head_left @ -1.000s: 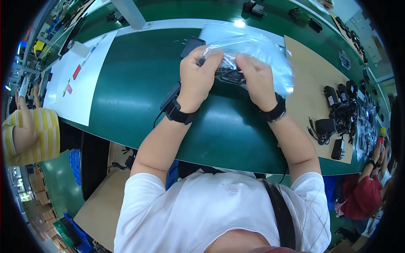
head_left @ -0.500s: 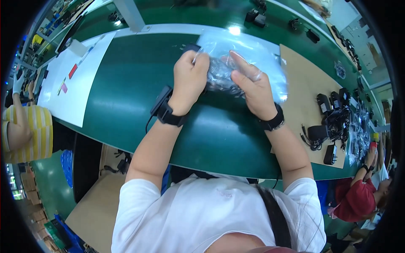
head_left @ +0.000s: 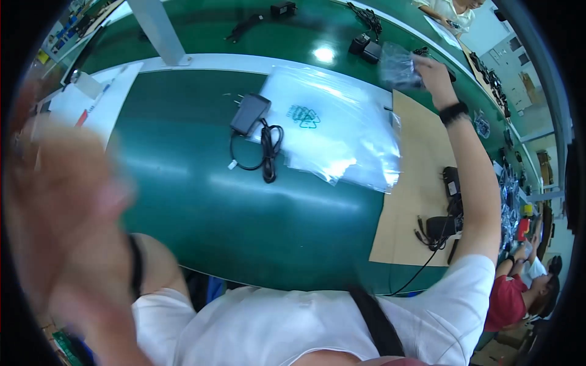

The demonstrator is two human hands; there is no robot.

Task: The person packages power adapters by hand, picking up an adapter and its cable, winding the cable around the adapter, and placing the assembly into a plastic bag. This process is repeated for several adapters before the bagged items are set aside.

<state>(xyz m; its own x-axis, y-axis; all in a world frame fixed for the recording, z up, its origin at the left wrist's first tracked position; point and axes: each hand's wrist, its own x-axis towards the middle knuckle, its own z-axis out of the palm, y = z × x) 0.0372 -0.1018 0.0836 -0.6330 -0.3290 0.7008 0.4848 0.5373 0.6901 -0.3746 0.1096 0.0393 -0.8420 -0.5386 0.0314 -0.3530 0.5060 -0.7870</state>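
Note:
At the far right of the bench, my right hand (head_left: 432, 72) reaches out with its fingers closed on a crumpled clear plastic bag (head_left: 400, 66). Whether anything lies inside that bag, I cannot make out. My left hand (head_left: 79, 201) is raised close on the left, so smeared by motion that its fingers do not show clearly. Between the hands lies a black power adapter (head_left: 250, 114) with a bundled cable (head_left: 269, 152). Its edge is beside a stack of flat clear plastic bags (head_left: 342, 134) with a green print.
Brown cardboard (head_left: 406, 183) on the right bears several black adapters (head_left: 441, 227) with cables. More adapters (head_left: 365, 49) lie beyond the white bench ledge (head_left: 226, 62). A grey post (head_left: 157, 33) rises at the back left. A person in red (head_left: 510, 299) sits at right; another is far across.
Both hands were together over the bag in the middle. My right hand has carried a bag far right, and my left has come up toward the left. The adapter now lies uncovered.

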